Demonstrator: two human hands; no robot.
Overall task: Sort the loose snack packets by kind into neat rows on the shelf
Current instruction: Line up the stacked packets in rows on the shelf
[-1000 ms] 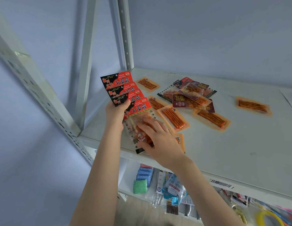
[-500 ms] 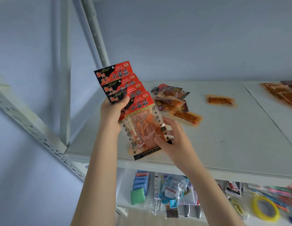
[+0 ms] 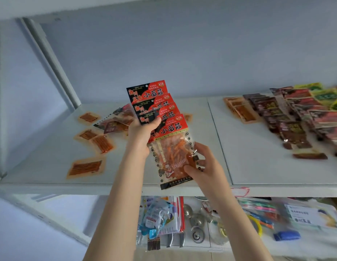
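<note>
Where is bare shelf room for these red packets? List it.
Bare, for the red packets: the shelf right panel's front, between the seam and the sorted rows. Crowded: the left panel's back, with loose orange packets and a mixed pile.

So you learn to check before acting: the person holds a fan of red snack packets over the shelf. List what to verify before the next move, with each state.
1. Left hand grip on the red packets: ok, thumb across the headers.
2. Right hand pinches the front packet at its lower edge: ok.
3. Held packets one kind: ok, four matching headers.
4. Bare shelf for a row: ok.
5. Orange packets sorted: not ok, scattered.
6. Same kind in the sorted rows: cannot tell, blurred.
</note>
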